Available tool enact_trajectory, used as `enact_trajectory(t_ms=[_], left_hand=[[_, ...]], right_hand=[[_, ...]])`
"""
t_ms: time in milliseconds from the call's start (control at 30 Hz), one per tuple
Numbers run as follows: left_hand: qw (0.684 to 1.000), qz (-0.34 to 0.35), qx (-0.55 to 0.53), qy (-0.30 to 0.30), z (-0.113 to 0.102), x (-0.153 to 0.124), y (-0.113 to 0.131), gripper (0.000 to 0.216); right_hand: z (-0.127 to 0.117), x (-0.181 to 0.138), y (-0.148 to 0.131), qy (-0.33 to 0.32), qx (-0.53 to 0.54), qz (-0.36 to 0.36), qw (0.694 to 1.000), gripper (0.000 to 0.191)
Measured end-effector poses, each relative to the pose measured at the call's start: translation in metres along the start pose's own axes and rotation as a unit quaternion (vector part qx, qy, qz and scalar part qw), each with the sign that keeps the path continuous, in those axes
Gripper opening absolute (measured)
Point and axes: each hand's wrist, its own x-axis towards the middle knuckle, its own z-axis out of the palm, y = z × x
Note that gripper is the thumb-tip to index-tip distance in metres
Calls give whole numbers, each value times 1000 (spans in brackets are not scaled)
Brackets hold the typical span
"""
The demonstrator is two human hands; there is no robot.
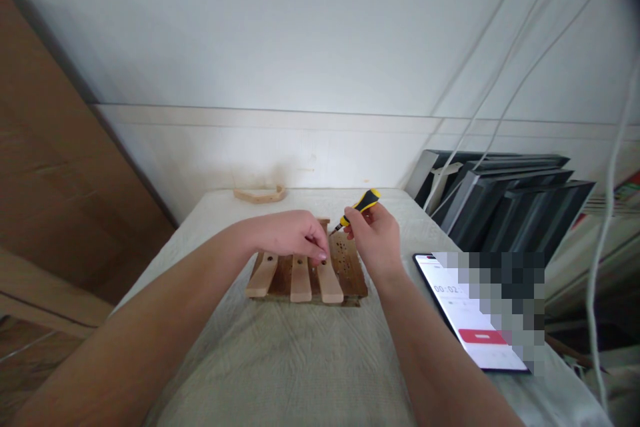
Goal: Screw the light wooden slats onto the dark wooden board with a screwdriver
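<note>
A wooden piece made of a brown perforated board with three pale slats lies on the cloth-covered table. My left hand rests on top of it, fingers curled down and pinched on the right-hand slat near its far end. My right hand is closed round a yellow-and-black screwdriver, whose tip points down to the left at the board, close to my left fingertips. Whether a screw sits under the tip is too small to see.
A curved wooden part lies at the table's far edge by the white wall. A phone showing a timer lies to the right of my right forearm. Dark framed panels lean at the right. White cables hang down. A brown board leans at left.
</note>
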Motion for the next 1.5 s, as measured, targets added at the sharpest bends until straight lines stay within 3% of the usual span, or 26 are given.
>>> enact_trajectory(t_ms=[667, 800, 1000, 1200, 1367, 1500], left_hand=[[999, 19, 14, 37, 13, 18, -14, 13], [999, 11, 12, 35, 15, 17, -14, 12], [1000, -4, 23, 11, 10, 11, -9, 15], [998, -25, 49, 0, 3, 2, -8, 17], [995, -49, 86, 20, 5, 5, -12, 17], [995, -44, 86, 19, 7, 7, -11, 17]], right_hand=[[0, -1, -2, 8, 2, -6, 1000, 26], [-2, -3, -5, -1, 45, -12, 999, 25], [-4, -13, -12, -73, 158, -62, 983, 17], [-6, -14, -15, -84, 193, -58, 976, 14], [-6, -15, -15, -153, 136, -65, 977, 15], [-5, -16, -13, -165, 83, -79, 980, 13]])
